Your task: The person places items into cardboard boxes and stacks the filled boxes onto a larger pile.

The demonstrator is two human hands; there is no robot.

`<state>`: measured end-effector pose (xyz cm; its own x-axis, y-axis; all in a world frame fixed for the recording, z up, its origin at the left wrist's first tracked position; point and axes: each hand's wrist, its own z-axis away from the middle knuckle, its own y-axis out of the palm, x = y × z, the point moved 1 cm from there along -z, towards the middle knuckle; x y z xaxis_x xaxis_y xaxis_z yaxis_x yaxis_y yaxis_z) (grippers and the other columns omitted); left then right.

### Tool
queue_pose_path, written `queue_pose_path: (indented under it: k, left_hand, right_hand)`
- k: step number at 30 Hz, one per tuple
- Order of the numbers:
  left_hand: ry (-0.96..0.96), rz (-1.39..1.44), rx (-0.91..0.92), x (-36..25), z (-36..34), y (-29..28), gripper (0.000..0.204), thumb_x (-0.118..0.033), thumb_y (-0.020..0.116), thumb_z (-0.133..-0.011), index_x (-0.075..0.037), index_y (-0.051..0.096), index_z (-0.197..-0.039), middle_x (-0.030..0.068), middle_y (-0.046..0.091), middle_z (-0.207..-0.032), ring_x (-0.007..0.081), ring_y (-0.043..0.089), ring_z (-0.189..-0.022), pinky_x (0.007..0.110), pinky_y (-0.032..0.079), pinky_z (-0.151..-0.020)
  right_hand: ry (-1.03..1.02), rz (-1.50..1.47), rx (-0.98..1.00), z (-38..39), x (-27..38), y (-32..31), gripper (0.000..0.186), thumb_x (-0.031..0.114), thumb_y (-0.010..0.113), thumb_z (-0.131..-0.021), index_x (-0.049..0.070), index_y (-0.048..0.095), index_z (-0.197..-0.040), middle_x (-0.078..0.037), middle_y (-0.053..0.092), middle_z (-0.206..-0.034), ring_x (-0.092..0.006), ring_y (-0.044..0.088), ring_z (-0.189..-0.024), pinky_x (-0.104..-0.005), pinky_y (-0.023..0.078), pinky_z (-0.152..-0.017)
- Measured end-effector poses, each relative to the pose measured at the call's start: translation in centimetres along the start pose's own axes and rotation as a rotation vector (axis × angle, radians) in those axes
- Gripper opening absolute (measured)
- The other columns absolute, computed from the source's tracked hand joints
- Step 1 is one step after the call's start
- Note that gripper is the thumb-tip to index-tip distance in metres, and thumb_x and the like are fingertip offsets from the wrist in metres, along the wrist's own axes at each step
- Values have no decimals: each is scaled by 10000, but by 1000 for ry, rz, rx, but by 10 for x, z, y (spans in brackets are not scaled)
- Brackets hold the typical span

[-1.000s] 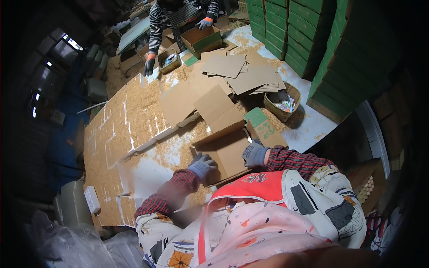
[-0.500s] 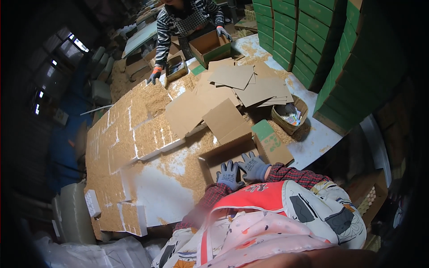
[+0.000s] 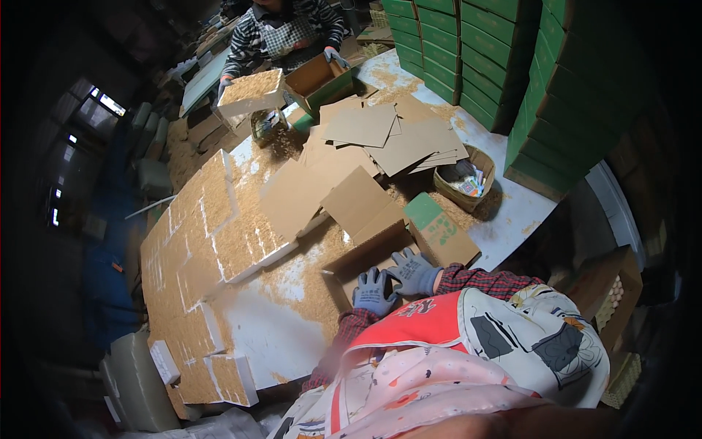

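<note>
Both my hands wear grey gloves and rest inside an open cardboard box (image 3: 374, 251) near the table's front edge. My left hand (image 3: 374, 292) has its fingers spread over the near part of the box. Close beside it on the right, my right hand (image 3: 414, 274) also has its fingers apart, lying low in the box. Neither hand holds anything that I can see. A flap with a green printed panel (image 3: 441, 228) leans out on the box's right side. Directly beyond the box lie brown cardboard sheets (image 3: 363, 203).
Sawdust-topped white foam blocks (image 3: 245, 227) cover the table's left. A basket of small packets (image 3: 468, 179) stands right, before tall stacks of green boxes (image 3: 497, 66). Across the table, a person holds a sawdust-topped white block (image 3: 252, 91) beside an open green box (image 3: 322, 80).
The person across the table has lifted a white block off the table, close to their open box. My hands stay in my box, hardly moved. The whole view has shifted slightly.
</note>
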<state>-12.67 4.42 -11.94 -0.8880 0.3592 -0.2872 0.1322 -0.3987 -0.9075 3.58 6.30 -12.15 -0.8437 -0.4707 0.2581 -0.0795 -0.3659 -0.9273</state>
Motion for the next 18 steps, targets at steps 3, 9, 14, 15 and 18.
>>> queue_pose_path:
  k: [3, 9, 14, 15, 18]
  left_hand:
    - [11, 14, -11, 1, 3, -3, 621, -410, 664, -740, -140, 435, -1251, 156, 381, -1313, 387, 382, -1194, 494, 424, -926]
    - [178, 465, -411, 12, 33, -71, 451, -255, 635, -855, -20, 534, -1227, 200, 544, -1227, 375, 527, -1127, 396, 429, -956]
    - [-59, 645, -907, 66, 64, -89, 373, -156, 567, -911, 20, 544, -1239, 174, 565, -1242, 276, 528, -1170, 360, 405, -991]
    - [-131, 708, -958, 80, 71, -79, 398, -211, 559, -934, 12, 531, -1262, 142, 563, -1259, 237, 524, -1178, 349, 403, -993]
    - [-279, 998, -926, 97, 74, -56, 456, -318, 528, -953, -4, 517, -1284, 120, 563, -1247, 219, 525, -1156, 341, 421, -967]
  right_hand:
    - [-13, 18, -38, -1, 0, 0, 537, 472, 614, -766, 198, 551, -1223, -191, 425, -1321, -418, 410, -1166, -550, 423, -848]
    - [-38, -184, -235, 20, -9, -24, 477, 430, 600, -821, 123, 573, -1186, -177, 493, -1271, -354, 491, -1141, -491, 445, -876]
    - [-26, -658, -882, 53, -45, -104, 315, 217, 651, -855, 11, 616, -1090, -163, 648, -1028, -279, 638, -925, -337, 496, -820]
    - [-39, -659, -875, 50, -57, -98, 315, 217, 651, -855, 11, 616, -1090, -163, 648, -1028, -279, 638, -925, -337, 496, -820]
    - [222, -1140, -785, 32, -105, -45, 319, 233, 647, -875, 5, 617, -1097, -120, 662, -1023, -199, 629, -917, -298, 483, -820]
